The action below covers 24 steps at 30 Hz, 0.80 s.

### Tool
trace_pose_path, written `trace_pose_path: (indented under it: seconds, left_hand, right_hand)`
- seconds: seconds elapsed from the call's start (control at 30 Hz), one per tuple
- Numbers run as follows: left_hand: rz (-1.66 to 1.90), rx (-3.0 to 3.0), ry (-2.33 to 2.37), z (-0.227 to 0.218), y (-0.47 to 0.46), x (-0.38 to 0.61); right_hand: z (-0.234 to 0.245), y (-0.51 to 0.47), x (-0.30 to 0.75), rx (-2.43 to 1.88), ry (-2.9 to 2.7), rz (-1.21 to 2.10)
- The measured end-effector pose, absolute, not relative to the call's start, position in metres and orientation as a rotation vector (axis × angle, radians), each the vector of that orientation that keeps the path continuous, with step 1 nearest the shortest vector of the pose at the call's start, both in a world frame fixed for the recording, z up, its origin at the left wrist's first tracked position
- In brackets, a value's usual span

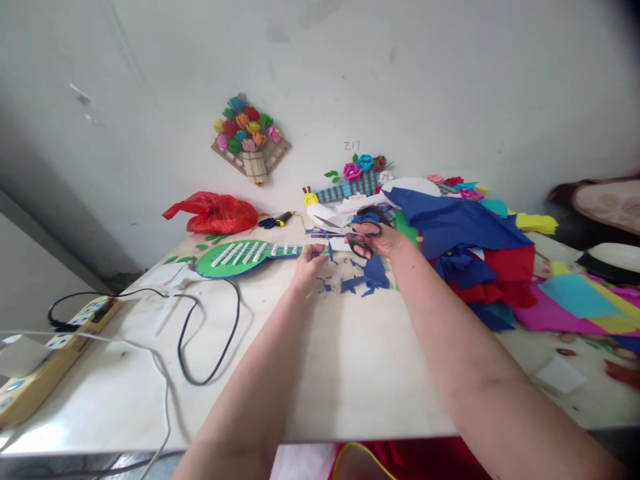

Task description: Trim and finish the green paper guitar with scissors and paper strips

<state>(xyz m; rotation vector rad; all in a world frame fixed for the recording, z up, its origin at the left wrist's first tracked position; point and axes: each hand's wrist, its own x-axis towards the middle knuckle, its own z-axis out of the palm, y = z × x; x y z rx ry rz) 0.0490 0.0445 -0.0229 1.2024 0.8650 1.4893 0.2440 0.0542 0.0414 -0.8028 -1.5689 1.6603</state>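
Observation:
A green paper guitar with white strips across it and a blue edge lies at the left of the table. My left hand pinches the end of its neck. In my right hand are scissors with black handles. Their blades are apart and point left, just above the neck end. A narrow blue strip hangs at that end, beside my left fingertips. Below the scissors lie cut blue scraps.
A white glue gun and its black cord lie left, near a power strip. Behind are a red plastic bag and pliers. Blue sheets and other coloured paper pile up right. A flower craft hangs on the wall.

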Motion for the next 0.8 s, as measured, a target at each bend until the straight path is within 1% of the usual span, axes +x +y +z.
trace_pose_path:
  seconds: [0.07, 0.2, 0.27, 0.37, 0.5, 0.7, 0.8]
  left_hand:
    - [1.422, 1.3, 0.839, -0.0221, 0.0431, 0.0463]
    - [1.15, 1.479, 0.748, -0.0197, 0.0369, 0.0431]
    - [1.109, 1.514, 0.765, -0.019, 0.035, 0.0424]
    - [1.254, 1.383, 0.813, -0.0189, 0.0363, 0.0409]
    - [1.403, 1.1, 0.667, -0.0184, 0.0409, 0.0395]
    - [1.509, 0.936, 0.6, -0.0168, 0.0434, 0.0426]
    - [1.445, 0.983, 0.573, -0.0185, 0.0445, 0.0414]
  right_hand:
    - [0.0414, 0.0538, 0.2424, -0.777, -1.579, 1.686]
    - [0.0399, 0.0547, 0.2435, -0.728, -1.536, 1.708]
    - [0.0387, 0.0553, 0.2446, -0.728, -1.519, 1.722]
    - [0.0367, 0.0561, 0.246, -0.733, -1.523, 1.723]
    - [0.0356, 0.056, 0.2464, -0.771, -1.555, 1.722]
    - [0.0392, 0.0533, 0.2445, -0.901, -1.657, 1.769]
    - [0.0404, 0.053, 0.2453, -0.902, -1.722, 1.77]
